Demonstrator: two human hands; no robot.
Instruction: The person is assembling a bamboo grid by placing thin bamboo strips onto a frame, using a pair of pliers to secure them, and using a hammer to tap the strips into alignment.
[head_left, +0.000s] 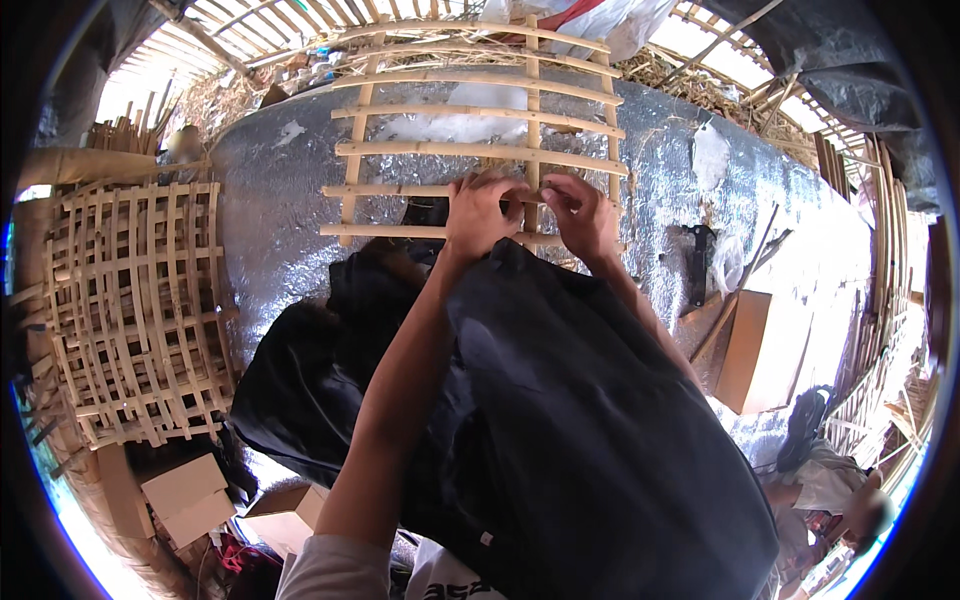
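A flat bamboo rack (pixel 432 149) of pale slats crossed over a few uprights lies in front of me. My left hand (pixel 484 208) is closed around a lower slat, its fingers meeting close to the middle upright. Just right of that upright, my right hand (pixel 583 213) has thumb and forefinger pinched together at the same crossing. Whatever sits between those fingertips is too small to make out. Black cloth (pixel 590 400) covers my legs and reaches up to the rack's lower edge beneath my wrists.
Silvery foil sheeting (pixel 285 190) spreads under the rack. A stack of bamboo lattices (pixel 135 310) stands at the left, above cardboard boxes (pixel 187 497). To the right are a black tool-like object (pixel 699 262), a stick (pixel 738 285) and a brown box (pixel 744 350). Another person (pixel 830 495) sits at lower right.
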